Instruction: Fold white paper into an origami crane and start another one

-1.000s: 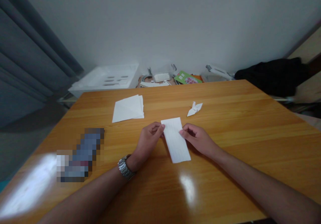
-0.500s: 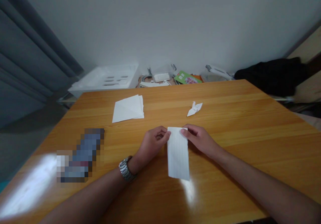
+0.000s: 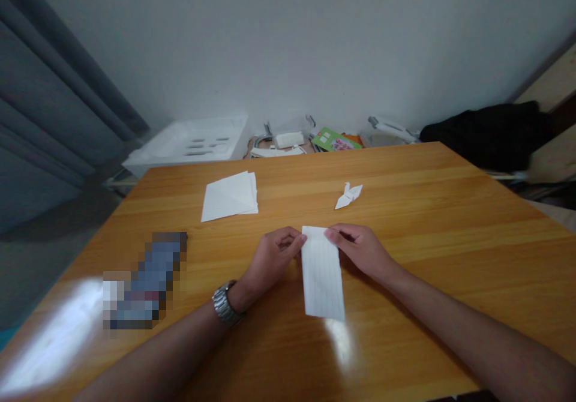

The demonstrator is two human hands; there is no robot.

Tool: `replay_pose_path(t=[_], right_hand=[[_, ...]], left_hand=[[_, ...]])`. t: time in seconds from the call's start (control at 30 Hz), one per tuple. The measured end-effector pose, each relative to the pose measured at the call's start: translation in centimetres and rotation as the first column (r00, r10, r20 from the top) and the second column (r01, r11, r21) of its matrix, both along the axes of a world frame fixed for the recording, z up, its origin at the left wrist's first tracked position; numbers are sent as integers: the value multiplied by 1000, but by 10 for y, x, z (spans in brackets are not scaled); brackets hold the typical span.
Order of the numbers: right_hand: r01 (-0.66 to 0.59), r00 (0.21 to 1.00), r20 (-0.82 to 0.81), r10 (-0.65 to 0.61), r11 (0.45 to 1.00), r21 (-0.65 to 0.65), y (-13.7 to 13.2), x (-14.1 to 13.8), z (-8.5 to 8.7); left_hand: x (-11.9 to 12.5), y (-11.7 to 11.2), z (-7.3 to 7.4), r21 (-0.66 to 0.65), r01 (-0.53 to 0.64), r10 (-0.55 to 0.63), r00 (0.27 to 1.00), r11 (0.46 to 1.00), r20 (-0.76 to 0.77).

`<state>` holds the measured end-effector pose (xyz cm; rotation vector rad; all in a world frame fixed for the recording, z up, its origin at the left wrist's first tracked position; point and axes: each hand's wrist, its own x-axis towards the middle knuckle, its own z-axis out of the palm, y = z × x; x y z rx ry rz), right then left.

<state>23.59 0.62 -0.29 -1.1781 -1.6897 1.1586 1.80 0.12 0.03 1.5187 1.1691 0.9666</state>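
Note:
A narrow white sheet of lined paper [image 3: 321,279] hangs between my hands, its long side running toward me. My left hand [image 3: 279,252] pinches its upper left corner between thumb and fingers; a metal watch [image 3: 226,303] is on that wrist. At the upper right corner, my right hand [image 3: 360,247] grips the paper with the thumb on top and the fingers behind, partly hidden. Beyond the right hand, a folded white paper crane [image 3: 349,195] rests on the wooden table [image 3: 418,210]. A small stack of white paper [image 3: 230,197] lies farther off to the left.
A pixelated dark, phone-like object [image 3: 150,282] lies on the table's left side. Behind the far edge are a white foam tray [image 3: 189,141], a green booklet [image 3: 335,139] and assorted items. Black cloth [image 3: 488,135] is at the right; a grey curtain hangs left.
The paper's lower end has swung slightly to the right and up. Both hands keep their hold in nearly the same place.

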Motion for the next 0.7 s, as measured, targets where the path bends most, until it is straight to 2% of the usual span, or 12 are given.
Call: replay_pose_path(t=[0.2, 0.4, 0.7], right_hand=[[-30, 998, 62, 29, 999, 20, -1, -1, 2], [-65, 993, 99, 62, 998, 21, -3, -1, 4], [-80, 992, 103, 78, 997, 11, -4, -2, 5]], left_hand=[[-1, 1, 1, 40, 11, -11, 1000, 999, 15], [1, 0, 5, 69, -47, 49, 998, 997, -35], [-3, 4, -1, 120, -44, 54, 996, 992, -76]])
